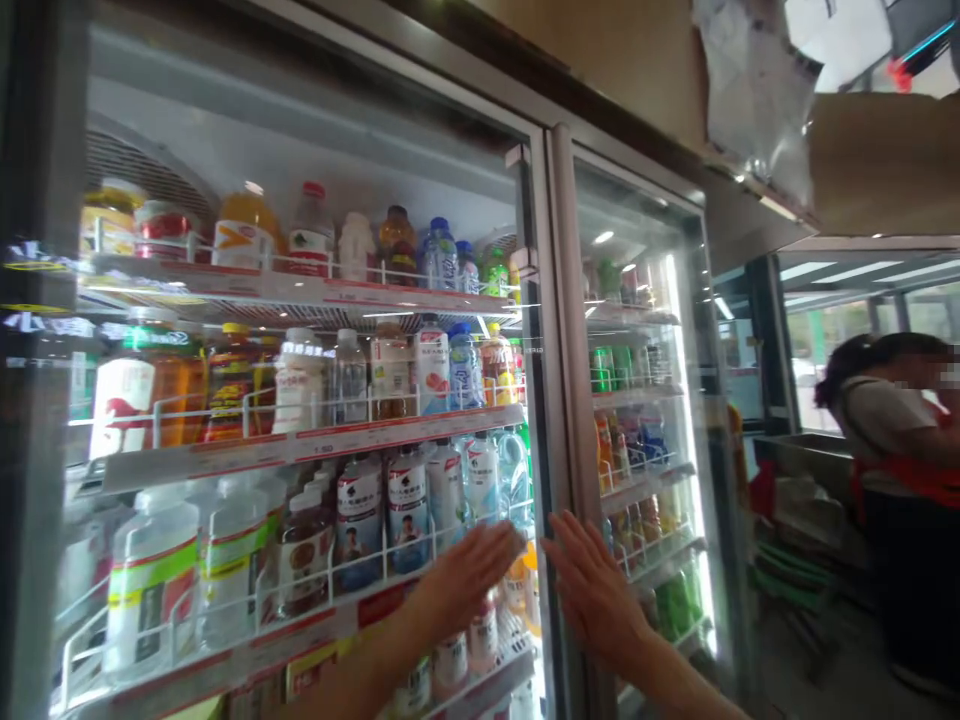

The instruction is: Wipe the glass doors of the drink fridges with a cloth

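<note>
Square up to the glass-fronted fridge [337, 150] straight ahead, lining up on its upright door frame [568, 330]. Work with left grip [476, 565] and right grip [589, 580] released, flat, grasping nothing, left just beside the frame, right overlapping it. Cannot tell touching from hovering: move gently

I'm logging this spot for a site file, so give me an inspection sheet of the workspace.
Surface: cooler shelves with red-and-white front strips.
Job's things: a vertical door frame, with rows of bottles on the shelves beside it.
Clutter: what looks like crumpled sheeting at upper right.
Hands: left hand and right hand are empty, fingers extended, near the frame; contact unclear.
Cables: nothing seen.
Surroundings: another person at far right, blurred.
</note>
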Tool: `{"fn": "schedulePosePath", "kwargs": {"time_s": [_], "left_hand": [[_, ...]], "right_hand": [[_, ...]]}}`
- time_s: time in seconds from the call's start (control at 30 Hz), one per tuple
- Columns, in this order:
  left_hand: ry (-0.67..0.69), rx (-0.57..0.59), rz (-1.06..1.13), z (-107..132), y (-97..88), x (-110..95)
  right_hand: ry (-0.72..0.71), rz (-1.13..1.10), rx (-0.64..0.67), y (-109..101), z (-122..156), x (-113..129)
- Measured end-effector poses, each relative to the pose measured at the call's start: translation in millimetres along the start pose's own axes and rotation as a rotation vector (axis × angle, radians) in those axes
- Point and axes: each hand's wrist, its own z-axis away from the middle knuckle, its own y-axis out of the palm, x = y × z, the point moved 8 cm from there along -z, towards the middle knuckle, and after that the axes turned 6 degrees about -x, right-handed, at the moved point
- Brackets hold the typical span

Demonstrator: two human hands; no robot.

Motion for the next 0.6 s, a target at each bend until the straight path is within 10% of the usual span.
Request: {"fn": "schedulePosePath", "kwargs": {"time_s": [0.13,0.3,0.5,0.6], "left_hand": [[-0.202,0.041,-0.014,-23.4,13.6,7.0],[0.135,0.138,0.088,-4.2,35.9,-70.2],[-0.138,0.141,-0.023,-4.3,21.4,-33.2],[0.045,0.167,0.025,6.4,14.7,-45.0]], "right_hand": [[0.098,-0.004,-0.034,-0.8,10.0,-30.8],[0.010,-0.117,0.032,12.1,27.3,-26.7],[0.100,-0.173,-0.017,21.6,25.3,-23.8],[0.061,-0.199,0.012,28.7,28.6,-15.4]]}}
